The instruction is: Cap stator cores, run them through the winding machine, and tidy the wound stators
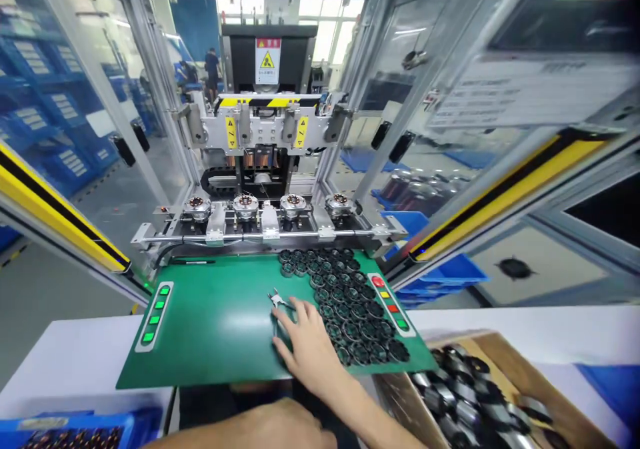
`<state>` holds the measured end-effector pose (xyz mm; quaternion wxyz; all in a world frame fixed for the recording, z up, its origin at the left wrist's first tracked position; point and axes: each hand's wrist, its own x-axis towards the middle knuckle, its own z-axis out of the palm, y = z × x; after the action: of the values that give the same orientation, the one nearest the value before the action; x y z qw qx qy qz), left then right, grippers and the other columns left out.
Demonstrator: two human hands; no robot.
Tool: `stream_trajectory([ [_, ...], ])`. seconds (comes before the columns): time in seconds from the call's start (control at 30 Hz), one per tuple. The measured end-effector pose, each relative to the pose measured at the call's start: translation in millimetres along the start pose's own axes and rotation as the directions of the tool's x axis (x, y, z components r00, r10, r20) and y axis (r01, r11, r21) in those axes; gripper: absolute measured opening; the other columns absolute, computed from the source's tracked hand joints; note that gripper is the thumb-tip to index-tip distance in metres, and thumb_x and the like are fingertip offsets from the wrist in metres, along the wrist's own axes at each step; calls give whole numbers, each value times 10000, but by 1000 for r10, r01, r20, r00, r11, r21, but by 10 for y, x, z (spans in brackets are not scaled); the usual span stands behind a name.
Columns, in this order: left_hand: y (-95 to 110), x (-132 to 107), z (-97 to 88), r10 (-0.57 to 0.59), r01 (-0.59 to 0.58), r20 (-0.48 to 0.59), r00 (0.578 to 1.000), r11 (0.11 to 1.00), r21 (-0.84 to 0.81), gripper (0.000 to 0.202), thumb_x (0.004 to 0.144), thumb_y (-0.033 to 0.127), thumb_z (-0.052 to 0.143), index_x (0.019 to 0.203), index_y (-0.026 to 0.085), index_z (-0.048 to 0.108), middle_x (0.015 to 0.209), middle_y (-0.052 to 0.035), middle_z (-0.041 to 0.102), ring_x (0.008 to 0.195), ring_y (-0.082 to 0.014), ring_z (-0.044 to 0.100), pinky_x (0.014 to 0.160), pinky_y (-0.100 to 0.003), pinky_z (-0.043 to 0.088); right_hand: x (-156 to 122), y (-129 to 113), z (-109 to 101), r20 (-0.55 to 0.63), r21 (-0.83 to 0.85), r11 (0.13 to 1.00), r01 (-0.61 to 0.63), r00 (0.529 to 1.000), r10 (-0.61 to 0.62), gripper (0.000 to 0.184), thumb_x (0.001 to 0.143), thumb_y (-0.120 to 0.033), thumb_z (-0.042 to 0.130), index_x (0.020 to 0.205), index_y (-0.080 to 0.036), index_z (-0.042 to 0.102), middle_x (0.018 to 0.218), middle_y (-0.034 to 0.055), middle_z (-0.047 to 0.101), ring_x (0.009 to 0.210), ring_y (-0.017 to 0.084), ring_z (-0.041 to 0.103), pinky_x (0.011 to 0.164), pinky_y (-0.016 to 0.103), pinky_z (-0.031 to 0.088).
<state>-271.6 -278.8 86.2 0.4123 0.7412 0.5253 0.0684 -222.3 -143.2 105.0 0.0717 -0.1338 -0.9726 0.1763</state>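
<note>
- Fingers (300,310) of the right hand (309,342): spread apart, palm down; whether they grip the pliers I cannot tell.
- Pliers (276,298): at those fingertips, silver jaws pointing away past them, dark handles running back beside and partly under the fingers, which cover part of them.
- Left hand (287,425): nearer the body than the right fingers, blurred; its grip cannot be told.
- Black rings (350,309): crowded just right of the right fingers, hemming that side.
- Green bench (215,335): beneath and left of them.
- Button panels: one (151,329) well left, another (391,303) right beyond the rings.
- Pen (193,262): far left, ahead.
- Metal fixtures (245,207): a row of four, straight ahead.
- Carton (400,405) of metal parts (465,395): right, nearer the body.
</note>
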Motion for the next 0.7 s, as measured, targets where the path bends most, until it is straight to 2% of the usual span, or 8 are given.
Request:
stream_trajectory([
  [0.1,275,-695,-376,-164,157,-43,986,979,-129,473,1101,535,746,1504,288,757,1044,-59,885,895,-279,842,681,-346,558,54,27,-452,97,7,996,88,991,-88,560,1049,-398,788,1589,-255,755,1642,228,677,1516,465,653,1253,661,610],
  [0.17,420,-1263,-870,-359,297,-271,893,923,-245,440,1050,528,804,1453,354,773,1077,-2,873,924,-242,816,795,-327,552,222,34,-824,139,13,990,143,980,-144,565,1085,-393,762,1627,-238,720,1599,200,719,1477,412,691,1251,595,615],
  [0.23,432,-1771,-1452,-519,459,-512,684,852,-250,396,1146,525,625,1450,312,761,1056,-6,838,944,-229,780,856,-331,550,532,1,-1169,151,18,983,182,972,-183,547,1116,-398,733,1635,-231,706,1486,166,791,1373,371,755,1207,548,638],
  [0.3,263,-2132,-2007,-546,666,-696,466,734,-131,475,1161,568,562,1462,244,736,1015,-23,798,906,-228,737,857,-330,547,974,-85,-1426,157,6,979,205,966,-203,520,1137,-393,713,1636,-249,698,1349,122,850,1259,337,810,1151,511,661],
  [0.37,-55,-2323,-2456,-508,831,-794,334,557,-6,465,1124,509,618,1465,214,731,1196,-83,777,1096,-272,723,1009,-380,552,1497,-208,-1566,147,-33,979,200,970,-193,514,1156,-372,692,1656,-249,670,1252,108,869,1232,329,821,1148,511,657],
  [0.43,-432,-2378,-2773,-510,893,-816,272,450,16,455,1066,457,707,1440,203,751,1347,-141,730,1303,-346,663,1135,-447,531,2016,-339,-1593,123,-90,982,165,980,-154,534,1167,-375,699,1676,-229,629,1361,133,828,1303,326,790,1180,540,640],
  [0.53,-937,-2332,-3033,-542,935,-808,229,352,29,496,967,450,852,1392,204,789,1472,-189,681,1439,-419,592,1183,-498,530,2626,-490,-1495,138,-171,981,93,988,-70,495,1145,-436,765,1572,-199,679,1520,146,730,1329,309,756,1141,555,664],
  [0.7,-1449,-2247,-3179,-577,948,-772,268,302,103,403,969,508,881,1279,251,858,1483,-157,699,1469,-405,569,1200,-496,522,3129,-564,-1302,337,-252,967,35,940,54,462,1122,-439,803,1492,-175,721,1508,149,726,1305,300,757,1105,522,680],
])
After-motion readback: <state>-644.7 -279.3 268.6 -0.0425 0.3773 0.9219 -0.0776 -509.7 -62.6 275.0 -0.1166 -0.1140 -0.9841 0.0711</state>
